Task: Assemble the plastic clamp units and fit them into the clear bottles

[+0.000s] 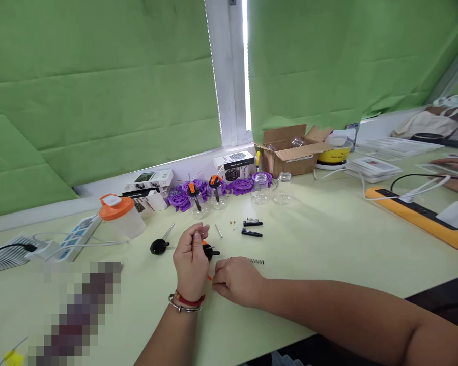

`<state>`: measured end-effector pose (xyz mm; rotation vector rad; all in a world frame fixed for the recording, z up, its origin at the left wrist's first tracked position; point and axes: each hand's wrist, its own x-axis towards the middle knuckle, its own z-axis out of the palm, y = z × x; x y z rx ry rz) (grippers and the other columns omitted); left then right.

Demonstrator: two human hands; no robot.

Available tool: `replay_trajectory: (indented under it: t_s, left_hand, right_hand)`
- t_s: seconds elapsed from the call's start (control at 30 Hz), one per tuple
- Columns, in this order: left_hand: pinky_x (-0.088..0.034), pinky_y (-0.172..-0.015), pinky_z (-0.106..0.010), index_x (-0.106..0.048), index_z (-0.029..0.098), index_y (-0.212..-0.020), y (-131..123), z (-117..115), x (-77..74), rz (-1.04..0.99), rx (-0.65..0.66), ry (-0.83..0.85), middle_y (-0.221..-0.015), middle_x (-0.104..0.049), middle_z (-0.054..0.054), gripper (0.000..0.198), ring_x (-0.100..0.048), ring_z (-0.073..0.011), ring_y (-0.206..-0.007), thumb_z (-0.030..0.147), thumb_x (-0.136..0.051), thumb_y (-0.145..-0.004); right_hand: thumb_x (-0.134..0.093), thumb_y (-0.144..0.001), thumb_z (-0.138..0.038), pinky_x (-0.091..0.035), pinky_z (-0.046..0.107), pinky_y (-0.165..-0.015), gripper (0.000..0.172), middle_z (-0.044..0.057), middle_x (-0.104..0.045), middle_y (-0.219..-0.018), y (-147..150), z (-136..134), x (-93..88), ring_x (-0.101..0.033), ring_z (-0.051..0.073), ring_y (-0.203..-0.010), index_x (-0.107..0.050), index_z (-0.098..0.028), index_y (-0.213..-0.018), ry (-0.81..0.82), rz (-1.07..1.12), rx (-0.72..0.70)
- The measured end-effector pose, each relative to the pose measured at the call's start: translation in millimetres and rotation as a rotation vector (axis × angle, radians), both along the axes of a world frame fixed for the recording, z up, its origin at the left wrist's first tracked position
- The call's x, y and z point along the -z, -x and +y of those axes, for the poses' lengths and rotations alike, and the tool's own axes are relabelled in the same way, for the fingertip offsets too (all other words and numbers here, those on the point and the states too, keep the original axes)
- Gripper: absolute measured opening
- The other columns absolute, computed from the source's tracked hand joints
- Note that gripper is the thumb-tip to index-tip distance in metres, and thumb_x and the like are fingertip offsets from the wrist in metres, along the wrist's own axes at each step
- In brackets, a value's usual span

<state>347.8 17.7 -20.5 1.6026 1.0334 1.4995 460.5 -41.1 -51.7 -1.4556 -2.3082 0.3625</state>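
Note:
My left hand (191, 262) is raised off the pale green table (328, 244), fingers curled round a small black and orange pump part (209, 250). My right hand (236, 279) rests on the table just right of it, fingers closed in a pinch on a thin orange piece (209, 277). A metal spring (256, 261) lies just beyond my right hand. Farther off lie two black clip parts (252, 227), a thin metal rod (219, 231) and a black knob with a metal stem (159, 246).
Along the back stand clear glass jars (272, 188), purple plastic parts (239, 185), small white boxes (149, 180), an orange-lidded jar (120, 216) and an open cardboard box (290, 150). A power strip (74, 239) lies left, an orange one (416, 213) right. Another person's hand (456, 165) shows far right.

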Motion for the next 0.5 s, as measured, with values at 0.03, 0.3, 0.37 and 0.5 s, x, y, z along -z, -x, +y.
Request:
replay_trajectory:
  t_s: [0.03, 0.3, 0.37, 0.5]
  left_hand:
    - [-0.052, -0.089, -0.037, -0.062, 0.018, -0.102, 1, 0, -0.2, 0.004, -0.005, -0.002, -0.105, -0.068, -0.008, 0.024, -0.065, -0.0179, -0.095, 0.032, -0.047, -0.090]
    - [-0.052, -0.084, -0.035, -0.062, 0.019, -0.102, 2, 4, 0.2, 0.026, -0.050, -0.007, -0.102, -0.068, -0.007, 0.025, -0.065, -0.0171, -0.089, 0.034, -0.047, -0.089]
    - [-0.053, -0.081, -0.034, -0.062, 0.019, -0.102, 2, 4, 0.1, 0.044, -0.059, -0.007, -0.101, -0.068, -0.008, 0.026, -0.065, -0.0174, -0.088, 0.035, -0.047, -0.089]
    - [-0.053, -0.077, -0.033, -0.063, 0.019, -0.101, 3, 3, -0.7, 0.093, -0.076, -0.001, -0.097, -0.067, -0.007, 0.026, -0.065, -0.0169, -0.083, 0.035, -0.047, -0.088]
  right_hand:
    - [-0.053, -0.081, -0.024, -0.029, 0.024, -0.054, 0.019, -0.002, -0.066, -0.080, -2, 0, -1.5, -0.058, 0.012, -0.069, -0.071, -0.023, -0.076, -0.012, -0.006, -0.005]
    - [-0.052, -0.081, -0.022, -0.039, 0.024, -0.066, 0.019, 0.003, -0.066, -0.088, -101, 54, -20.7, -0.059, 0.015, -0.076, -0.071, -0.021, -0.079, -0.120, 0.182, 0.522]
    - [-0.056, -0.080, -0.022, -0.040, 0.025, -0.068, 0.015, 0.004, -0.066, -0.088, -129, 71, -17.9, -0.058, 0.016, -0.079, -0.071, -0.019, -0.079, -0.067, 0.202, 0.571]
    - [-0.061, -0.079, -0.023, -0.041, 0.025, -0.079, 0.010, 0.002, -0.066, -0.088, -152, 85, -4.2, -0.057, 0.016, -0.088, -0.071, -0.020, -0.079, -0.048, 0.212, 0.445]
